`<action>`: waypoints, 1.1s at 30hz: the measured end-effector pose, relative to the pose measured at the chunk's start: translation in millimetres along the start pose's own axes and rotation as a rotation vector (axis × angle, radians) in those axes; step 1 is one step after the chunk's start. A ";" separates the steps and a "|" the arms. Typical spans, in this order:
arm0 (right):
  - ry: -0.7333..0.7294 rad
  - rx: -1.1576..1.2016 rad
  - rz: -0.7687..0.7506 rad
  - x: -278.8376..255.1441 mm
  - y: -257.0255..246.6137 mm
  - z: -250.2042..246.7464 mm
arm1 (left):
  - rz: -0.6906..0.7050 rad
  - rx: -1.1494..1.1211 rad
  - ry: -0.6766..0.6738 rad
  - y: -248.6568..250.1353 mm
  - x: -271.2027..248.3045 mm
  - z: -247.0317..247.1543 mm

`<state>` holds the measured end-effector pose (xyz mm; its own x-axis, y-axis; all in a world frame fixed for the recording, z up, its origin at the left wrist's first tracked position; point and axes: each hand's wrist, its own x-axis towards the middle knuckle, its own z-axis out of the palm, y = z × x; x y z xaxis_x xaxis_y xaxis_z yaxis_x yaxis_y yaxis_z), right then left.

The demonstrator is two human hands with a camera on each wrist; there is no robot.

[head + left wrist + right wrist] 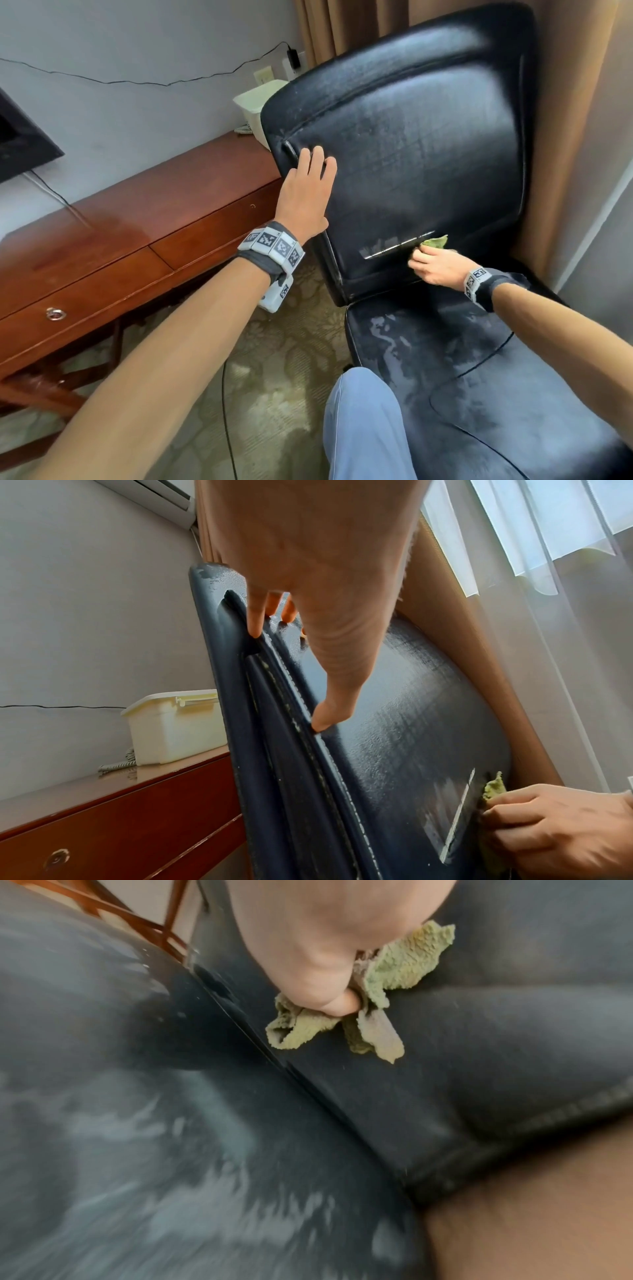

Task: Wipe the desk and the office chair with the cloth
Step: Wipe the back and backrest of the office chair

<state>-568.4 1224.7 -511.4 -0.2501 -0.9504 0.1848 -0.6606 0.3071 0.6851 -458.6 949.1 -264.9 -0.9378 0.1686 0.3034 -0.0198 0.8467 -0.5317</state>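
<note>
A black leather office chair (418,147) stands in front of me, with wet streaks on its backrest and seat (479,394). My left hand (308,192) lies flat with straight fingers against the left edge of the backrest (394,723); its fingertips (320,723) touch the seam. Low on the backrest my right hand (435,267) grips a crumpled green cloth (435,242) and presses it onto the leather. The cloth (377,993) bunches out of my fist in the right wrist view; the cloth (493,788) also shows in the left wrist view. The reddish wooden desk (113,246) runs along the wall at left.
A cream plastic box (260,102) and a coiled phone cord sit on the desk's far end, behind the chair. A dark screen (20,140) is at the far left. Tan curtains (579,137) hang behind the chair. My knee in blue trousers (363,421) is beside the seat. A cable (227,425) crosses the carpet.
</note>
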 end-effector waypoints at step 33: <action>0.720 1.740 2.370 25.3 -60.6 38.4 | 0.117 0.051 0.055 9.4 15.7 -8.0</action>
<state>-561.8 1183.9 -575.3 -0.7712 0.4721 -0.4270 0.2269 -0.4228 -0.8774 -470.8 963.7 -258.8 -0.9143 0.2936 0.2792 0.0699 0.7931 -0.6050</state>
